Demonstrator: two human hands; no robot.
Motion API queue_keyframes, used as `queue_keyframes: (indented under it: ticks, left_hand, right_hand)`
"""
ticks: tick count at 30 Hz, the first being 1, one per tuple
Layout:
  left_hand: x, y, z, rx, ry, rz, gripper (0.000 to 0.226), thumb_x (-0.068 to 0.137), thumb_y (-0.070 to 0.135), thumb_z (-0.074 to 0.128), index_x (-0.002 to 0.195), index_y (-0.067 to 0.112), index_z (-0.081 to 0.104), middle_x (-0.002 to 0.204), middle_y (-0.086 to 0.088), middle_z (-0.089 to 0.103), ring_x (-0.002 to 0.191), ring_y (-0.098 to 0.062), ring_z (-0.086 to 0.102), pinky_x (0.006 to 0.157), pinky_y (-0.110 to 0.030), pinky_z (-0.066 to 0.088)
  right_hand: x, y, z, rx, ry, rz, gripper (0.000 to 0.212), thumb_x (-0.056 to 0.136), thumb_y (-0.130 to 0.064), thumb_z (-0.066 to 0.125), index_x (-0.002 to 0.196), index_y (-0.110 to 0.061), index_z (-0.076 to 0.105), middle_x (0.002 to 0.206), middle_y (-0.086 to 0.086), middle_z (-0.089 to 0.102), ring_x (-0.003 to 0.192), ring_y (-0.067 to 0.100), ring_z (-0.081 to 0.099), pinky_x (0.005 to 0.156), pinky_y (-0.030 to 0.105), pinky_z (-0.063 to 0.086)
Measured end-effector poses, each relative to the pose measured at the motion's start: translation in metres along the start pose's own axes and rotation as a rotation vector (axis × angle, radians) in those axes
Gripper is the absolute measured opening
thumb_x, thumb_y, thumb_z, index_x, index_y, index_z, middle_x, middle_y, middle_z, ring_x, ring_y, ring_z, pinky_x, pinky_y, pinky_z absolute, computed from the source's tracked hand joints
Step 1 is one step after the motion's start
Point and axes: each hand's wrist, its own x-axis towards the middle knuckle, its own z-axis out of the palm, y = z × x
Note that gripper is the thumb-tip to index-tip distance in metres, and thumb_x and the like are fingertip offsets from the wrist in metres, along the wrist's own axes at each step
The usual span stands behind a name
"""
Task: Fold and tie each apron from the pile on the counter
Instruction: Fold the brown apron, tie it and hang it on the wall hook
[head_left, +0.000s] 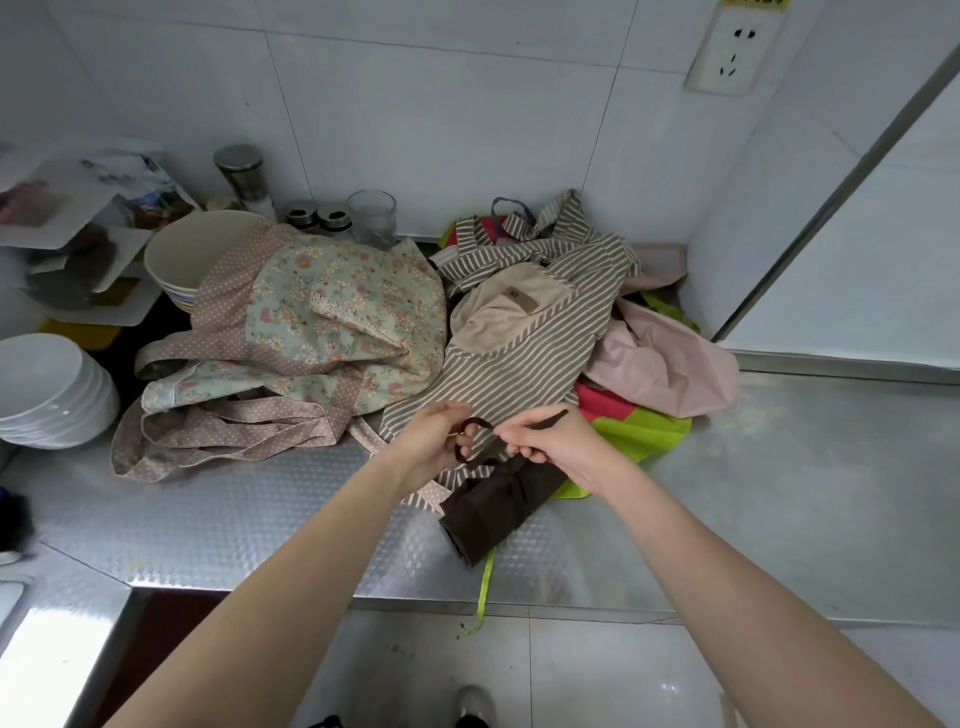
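Tying is the step I read here: my left hand has its fingers curled round a loop of the dark strap, and my right hand pinches the strap's other end, which pokes out past the knuckles. Both hands hover just above the brown apron, already rolled into a tight bundle at the near edge of the counter, its far end resting on the lime apron.

Behind it the pile waits: the striped apron in the middle, the floral apron to its left, a pink apron to the right, all loose and unfolded. Bowls sit at the far left, well apart from the work.

Next I judge the free end must pass through the loop and be drawn snug against the roll without letting the bundle spring open. So one apron is nearly done, and several remain.
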Motion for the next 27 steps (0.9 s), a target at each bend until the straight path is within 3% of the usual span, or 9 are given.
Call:
queue_keyframes:
  ticks: [3, 7, 10, 13, 15, 18, 21, 24, 27]
  left_hand:
    - [0.001, 0.006, 0.006, -0.03, 0.013, -0.06, 0.022, 0.1, 0.016, 0.037, 0.084, 0.008, 0.05, 0.049, 0.0, 0.056, 0.038, -0.007, 0.045, 0.041, -0.017, 0.041]
    - [-0.003, 0.007, 0.017, 0.199, -0.027, -0.162, 0.035, 0.101, 0.027, 0.038, 0.079, 0.007, 0.056, 0.051, -0.002, 0.062, 0.038, -0.008, 0.05, 0.041, -0.017, 0.043]
    - [0.001, 0.008, 0.02, 0.228, 0.009, -0.18, 0.039, 0.098, 0.035, 0.044, 0.07, 0.011, 0.058, 0.048, 0.002, 0.06, 0.036, -0.005, 0.048, 0.038, -0.015, 0.038]
    - [0.005, 0.009, 0.023, 0.185, 0.008, -0.122, 0.026, 0.096, 0.021, 0.05, 0.072, 0.011, 0.054, 0.045, 0.004, 0.054, 0.035, -0.003, 0.046, 0.035, -0.014, 0.034]
    - [0.007, 0.007, 0.024, 0.227, 0.017, -0.059, 0.027, 0.096, 0.014, 0.05, 0.069, 0.01, 0.051, 0.042, 0.003, 0.052, 0.032, -0.004, 0.044, 0.032, -0.014, 0.033]
    - [0.011, 0.003, 0.024, 0.369, 0.108, 0.051, 0.032, 0.095, 0.012, 0.051, 0.063, 0.007, 0.051, 0.033, 0.004, 0.048, 0.027, -0.004, 0.039, 0.031, -0.015, 0.032]
    - [0.019, 0.0, 0.018, 0.544, 0.206, 0.111, 0.038, 0.095, 0.014, 0.05, 0.058, 0.007, 0.049, 0.036, -0.001, 0.047, 0.029, -0.007, 0.041, 0.036, -0.017, 0.034]
    - [0.025, -0.003, 0.014, 0.729, 0.316, 0.129, 0.039, 0.094, 0.016, 0.05, 0.056, 0.011, 0.047, 0.052, -0.008, 0.049, 0.048, -0.017, 0.046, 0.049, -0.026, 0.035]
    - [0.024, -0.008, 0.015, 0.64, 0.297, 0.128, 0.032, 0.095, 0.011, 0.045, 0.063, 0.01, 0.048, 0.051, -0.005, 0.049, 0.044, -0.013, 0.047, 0.04, -0.017, 0.034]
  right_hand:
    - [0.004, -0.003, 0.005, -0.485, 0.209, -0.183, 0.018, 0.077, -0.003, 0.07, 0.069, -0.016, 0.061, 0.06, -0.004, 0.056, 0.049, 0.004, 0.05, 0.052, 0.022, 0.04]
    - [0.0, -0.011, 0.016, -0.821, 0.405, -0.343, 0.01, 0.084, -0.012, 0.06, 0.09, -0.007, 0.056, 0.076, 0.01, 0.059, 0.075, 0.026, 0.056, 0.065, 0.033, 0.036]
    - [-0.004, -0.014, 0.019, -0.926, 0.349, -0.423, 0.013, 0.086, -0.015, 0.058, 0.094, -0.006, 0.054, 0.075, 0.014, 0.061, 0.074, 0.031, 0.059, 0.06, 0.032, 0.034]
    - [-0.007, -0.013, 0.015, -1.283, 0.328, -0.582, 0.024, 0.08, -0.019, 0.069, 0.094, -0.007, 0.055, 0.065, 0.013, 0.064, 0.061, 0.032, 0.065, 0.05, 0.035, 0.046]
    - [-0.012, -0.019, 0.014, -1.431, 0.31, -0.558, 0.028, 0.085, -0.026, 0.064, 0.102, -0.007, 0.053, 0.074, 0.012, 0.067, 0.07, 0.031, 0.068, 0.056, 0.035, 0.049]
    - [-0.019, -0.028, 0.01, -1.159, 0.147, -0.446, 0.021, 0.091, -0.027, 0.057, 0.1, -0.008, 0.056, 0.087, 0.012, 0.068, 0.082, 0.025, 0.065, 0.07, 0.03, 0.045]
    - [-0.027, -0.036, 0.01, -0.588, 0.016, -0.4, 0.01, 0.084, -0.012, 0.067, 0.076, -0.009, 0.062, 0.064, 0.006, 0.066, 0.05, 0.002, 0.055, 0.058, 0.008, 0.04]
    - [-0.034, -0.039, 0.008, -0.257, -0.169, -0.327, 0.01, 0.085, 0.003, 0.062, 0.08, -0.006, 0.061, 0.071, 0.012, 0.067, 0.052, 0.003, 0.057, 0.054, 0.014, 0.047]
    - [-0.034, -0.037, 0.005, 0.002, -0.239, -0.253, 0.017, 0.086, 0.012, 0.055, 0.092, -0.003, 0.059, 0.092, 0.017, 0.068, 0.066, 0.007, 0.067, 0.065, 0.017, 0.053]
